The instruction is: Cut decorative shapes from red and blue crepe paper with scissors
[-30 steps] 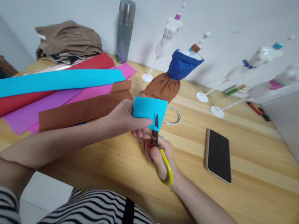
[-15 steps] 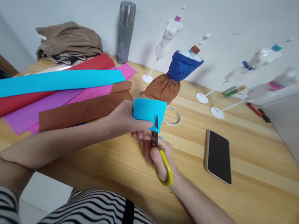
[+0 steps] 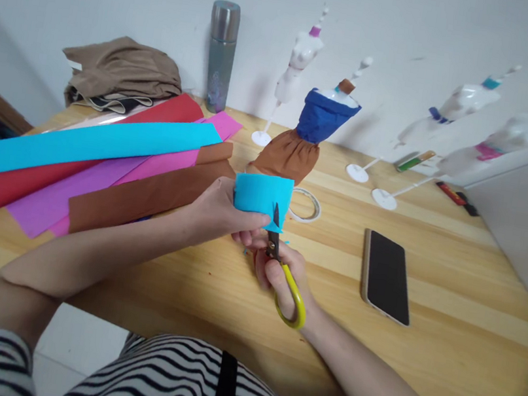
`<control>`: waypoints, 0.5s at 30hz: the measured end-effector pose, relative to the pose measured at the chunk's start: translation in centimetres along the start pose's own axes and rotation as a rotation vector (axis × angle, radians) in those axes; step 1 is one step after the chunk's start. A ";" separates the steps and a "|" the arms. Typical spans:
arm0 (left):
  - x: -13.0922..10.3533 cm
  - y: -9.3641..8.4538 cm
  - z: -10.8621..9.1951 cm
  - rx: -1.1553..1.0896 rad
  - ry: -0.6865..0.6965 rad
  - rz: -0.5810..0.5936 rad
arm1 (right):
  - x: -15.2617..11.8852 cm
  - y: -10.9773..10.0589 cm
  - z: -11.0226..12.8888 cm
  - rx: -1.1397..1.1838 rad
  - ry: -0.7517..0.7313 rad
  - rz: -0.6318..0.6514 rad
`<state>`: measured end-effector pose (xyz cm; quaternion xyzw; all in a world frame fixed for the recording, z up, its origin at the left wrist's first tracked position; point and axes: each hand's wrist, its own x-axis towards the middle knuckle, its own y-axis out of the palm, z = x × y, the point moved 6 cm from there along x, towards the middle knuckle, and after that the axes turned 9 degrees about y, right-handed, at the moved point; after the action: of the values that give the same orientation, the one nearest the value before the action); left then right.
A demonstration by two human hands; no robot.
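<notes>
Pinched between the thumb and fingers of my left hand (image 3: 223, 208) is a small piece of bright blue crepe paper (image 3: 261, 192), held up above the table. My right hand (image 3: 285, 274) grips yellow-handled scissors (image 3: 292, 298), fingers through the loops. Their dark blades lie at the lower right part of the blue paper, one blade showing in front of it. Just behind the paper rests a white roll of tape (image 3: 314, 209). Beyond it leans a mannequin wearing a blue top (image 3: 326, 116) and a gathered brown skirt (image 3: 290, 154).
Long coloured paper sheets (image 3: 88, 144) lie at the left, below a folded brown cloth (image 3: 123, 74). A thermos (image 3: 220, 59) stands by the wall. White mannequins (image 3: 467, 102) stand along the back. A phone (image 3: 388, 276) lies at the right, a green-labelled stick (image 3: 415, 161) farther back.
Almost nothing differs. Both hands, the scissors and the blue paper keep nearly the same place; the view has shifted very slightly.
</notes>
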<state>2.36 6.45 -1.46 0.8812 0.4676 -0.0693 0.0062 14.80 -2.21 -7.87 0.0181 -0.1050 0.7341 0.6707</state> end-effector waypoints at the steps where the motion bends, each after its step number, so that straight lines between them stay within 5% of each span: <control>1: 0.0 0.0 0.0 0.003 0.002 0.002 | 0.0 0.0 0.0 0.004 0.004 -0.002; 15: 0.4 -0.8 -0.2 0.142 0.069 0.121 | -0.3 -0.1 -0.7 -0.053 0.065 0.072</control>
<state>1.91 7.23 -1.22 0.9079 0.4073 -0.0716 -0.0684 15.04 -2.35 -8.62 -0.0273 -0.1034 0.7549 0.6471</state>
